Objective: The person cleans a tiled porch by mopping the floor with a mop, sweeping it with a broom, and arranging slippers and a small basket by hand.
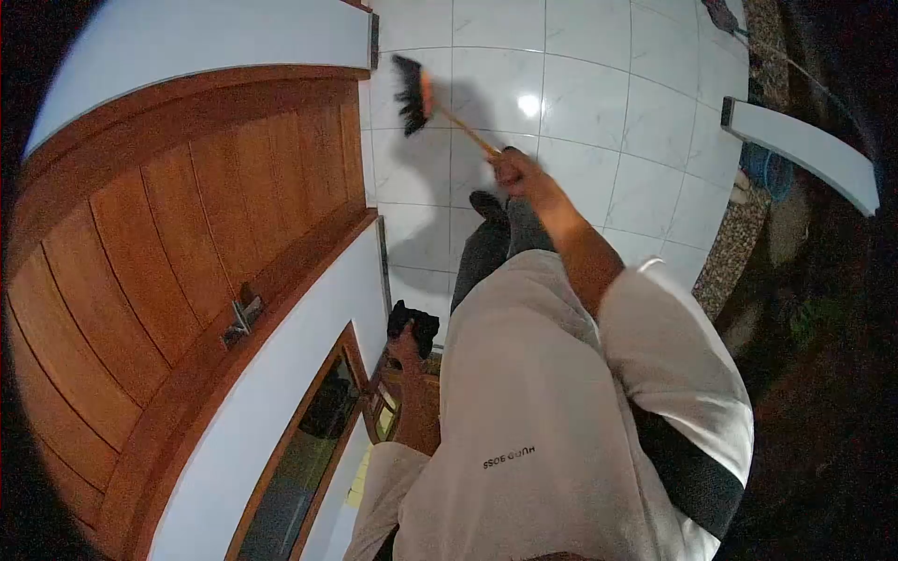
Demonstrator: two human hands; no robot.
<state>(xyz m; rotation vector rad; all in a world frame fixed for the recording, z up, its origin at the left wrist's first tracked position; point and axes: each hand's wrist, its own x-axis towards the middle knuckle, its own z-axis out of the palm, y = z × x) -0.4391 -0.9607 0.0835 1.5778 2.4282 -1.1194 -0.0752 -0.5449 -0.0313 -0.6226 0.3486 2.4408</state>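
In the head view, the right hand (511, 172) is closed around the handle of a broom (451, 115), while the left hand (404, 348), well apart from it, grips a dark bundle (419, 322). The broom is out ahead of the legs (481, 258), over the tiled floor (582, 105); whether its bristles touch the tiles, I cannot tell. Swinging too far leftward could knock the bristles against the wooden door (215, 187), and a loose one-handed grip could let the broom twist. Its long axis slants forward and left from the right hand, with the bristles pointing left, towards the wooden door
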